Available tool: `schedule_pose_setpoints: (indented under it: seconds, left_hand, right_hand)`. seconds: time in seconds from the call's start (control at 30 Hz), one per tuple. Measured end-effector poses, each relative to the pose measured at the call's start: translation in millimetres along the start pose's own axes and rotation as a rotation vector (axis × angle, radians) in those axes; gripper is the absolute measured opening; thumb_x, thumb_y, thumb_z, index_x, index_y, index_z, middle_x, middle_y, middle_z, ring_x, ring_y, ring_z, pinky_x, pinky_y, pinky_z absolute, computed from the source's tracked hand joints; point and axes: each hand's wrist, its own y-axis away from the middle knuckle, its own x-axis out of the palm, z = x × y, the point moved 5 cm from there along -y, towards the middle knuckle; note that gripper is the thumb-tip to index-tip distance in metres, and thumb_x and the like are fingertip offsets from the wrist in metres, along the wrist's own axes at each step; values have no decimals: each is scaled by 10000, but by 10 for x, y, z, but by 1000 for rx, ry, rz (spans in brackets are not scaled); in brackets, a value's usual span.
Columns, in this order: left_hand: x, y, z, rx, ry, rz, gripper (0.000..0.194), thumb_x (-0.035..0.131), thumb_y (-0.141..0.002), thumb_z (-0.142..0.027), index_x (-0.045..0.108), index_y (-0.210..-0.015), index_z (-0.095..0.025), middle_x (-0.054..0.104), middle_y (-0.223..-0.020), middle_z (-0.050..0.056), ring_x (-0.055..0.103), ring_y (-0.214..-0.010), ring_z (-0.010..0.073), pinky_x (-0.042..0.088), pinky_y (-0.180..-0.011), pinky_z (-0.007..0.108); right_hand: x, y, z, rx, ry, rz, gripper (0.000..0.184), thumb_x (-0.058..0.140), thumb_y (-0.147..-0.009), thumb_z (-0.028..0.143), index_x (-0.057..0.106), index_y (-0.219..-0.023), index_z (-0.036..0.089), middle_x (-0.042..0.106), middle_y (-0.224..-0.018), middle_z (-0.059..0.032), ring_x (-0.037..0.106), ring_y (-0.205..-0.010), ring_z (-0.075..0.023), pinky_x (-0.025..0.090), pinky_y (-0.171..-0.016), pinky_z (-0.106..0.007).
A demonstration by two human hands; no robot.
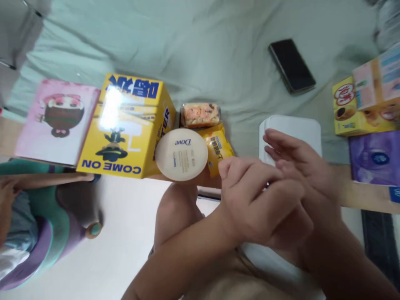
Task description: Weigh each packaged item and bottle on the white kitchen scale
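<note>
My left hand (pixel 262 200) is closed, its fingers curled, and presses against the palm side of my right hand. Whatever it may hold is hidden. Behind it my right hand (pixel 315 183) is open, with its fingers stretched out to the left and a little blurred. Just beyond the right fingers lies a white box-like object with rounded corners (pixel 293 125). To the left of my hands stands a round cream-coloured Dove jar (pixel 181 154), lid up. Beside the jar are a yellow snack packet (pixel 217 146) and a clear-wrapped snack bar (pixel 201 115).
A yellow box (pixel 121 133) and a pink box with a cartoon girl (pixel 58 121) stand at left. A black phone (pixel 292 65) lies on the pale green cloth (pixel 200 50). At right are a yellow carton (pixel 345 106) and a purple pack (pixel 375 158). Another person's arm (pixel 50 180) shows at lower left.
</note>
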Motion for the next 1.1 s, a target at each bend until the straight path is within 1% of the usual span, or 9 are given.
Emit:
schedule_pose_setpoints:
  seconds: [0.1, 0.23, 0.3, 0.47, 0.57, 0.67, 0.9, 1.0, 1.1]
  left_hand:
    - [40, -283, 74, 103, 112, -125, 75, 539, -834, -156, 533, -821, -230, 582, -710, -11, 512, -679, 165, 374, -704, 384]
    - [289, -482, 113, 195, 73, -75, 70, 544, -857, -191, 569, -803, -228, 618, -705, -5, 544, -717, 183, 364, -732, 393]
    - [401, -523, 118, 221, 47, -82, 98, 547, -871, -215, 567, -776, -228, 615, -696, -10, 541, -711, 180, 357, -735, 395]
    - [555, -584, 154, 228, 41, -83, 94, 562, -887, -218, 589, -796, -226, 617, -705, -12, 576, -759, 193, 350, -759, 401]
    - [567, -598, 185, 222, 65, -72, 61, 571, -881, -206, 599, -832, -229, 616, -707, -20, 586, -774, 192, 357, -774, 402]
    - [578, -604, 215, 196, 86, -52, 65, 569, -899, -215, 601, -847, -238, 636, -717, -25, 608, -788, 186, 378, -777, 405]
    - [652, -589, 184, 125, 110, -20, 91, 549, -891, -217, 589, -812, -237, 636, -708, -21, 596, -770, 180, 389, -780, 415]
    - [678, -576, 162, 119, 117, -12, 77, 539, -875, -231, 591, -819, -243, 640, -706, -25, 604, -777, 181, 391, -773, 412]
    - [690, -573, 166, 134, 109, -28, 77, 533, -868, -234, 576, -806, -247, 633, -688, -27, 594, -747, 181, 378, -760, 413]
  right_hand:
    - [-286, -396, -171, -15, -2, -143, 343, 683, -917, 283, 731, -1252, 339, 793, -1205, -50, 790, -1153, -240, 703, -969, -481]
    - [-494, -1345, -480, 36, 305, -289, 341, 729, -823, 97, 725, -1154, 181, 785, -1147, -92, 763, -1044, -189, 629, -1033, -454]
    - [-494, -1826, -673, 200, 572, -245, 389, 741, -850, 126, 699, -1237, 132, 764, -1272, -137, 732, -1166, -194, 563, -1101, -433]
    - [-443, -2538, -1058, 342, 642, -125, 776, 879, -645, 306, 630, -1295, -37, 702, -1363, -215, 668, -1344, -301, 464, -1114, -505]
    - [-466, -2650, -1248, 336, 638, -76, 868, 842, -643, 392, 597, -1343, -59, 681, -1387, -221, 648, -1361, -328, 432, -1082, -546]
    - [-489, -2586, -1297, 260, 634, -29, 941, 921, -588, 358, 596, -1407, 30, 698, -1397, -205, 659, -1352, -335, 447, -1096, -545]
    - [-469, -2075, -1080, 241, 648, 67, 917, 971, -606, 253, 614, -1445, 157, 729, -1397, -162, 698, -1320, -307, 496, -1113, -524]
    - [-446, -1987, -986, 244, 646, 74, 898, 965, -608, 217, 637, -1443, 194, 722, -1429, -147, 677, -1355, -323, 474, -1147, -573]
    - [-407, -1974, -930, 323, 727, 100, 1020, 945, -655, 196, 516, -1579, 231, 652, -1539, -156, 618, -1456, -332, 437, -1212, -582]
